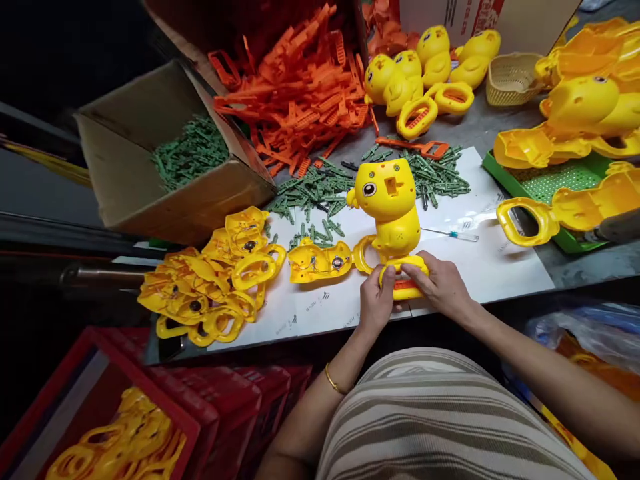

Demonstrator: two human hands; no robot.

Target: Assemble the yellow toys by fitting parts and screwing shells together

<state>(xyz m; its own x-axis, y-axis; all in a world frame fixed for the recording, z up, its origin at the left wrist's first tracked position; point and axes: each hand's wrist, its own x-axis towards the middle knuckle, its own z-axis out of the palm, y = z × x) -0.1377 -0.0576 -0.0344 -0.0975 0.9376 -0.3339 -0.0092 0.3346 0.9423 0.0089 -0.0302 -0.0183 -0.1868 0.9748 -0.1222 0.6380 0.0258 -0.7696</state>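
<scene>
A yellow plastic duck toy [395, 227] lies on the white sheet, its ring handle toward me and an orange strip inside the ring. My left hand [376, 303] grips the left side of that handle, thumb on top. On the opposite side, my right hand [440, 283] is closed round the handle with its fingers over the rim. Left of the duck lies an open yellow half shell [320, 262] with wires and a round metal part inside. A thin screwdriver [457, 235] with a clear handle rests to the right.
Green plastic pieces [315, 190] lie scattered behind the duck, before a heap of orange parts [310, 100]. A carton [170, 200] stands at left, near piled yellow shells [200, 287]. Several ducks [395, 80] sit at back. More shells overhang a green basket [565, 179] at right.
</scene>
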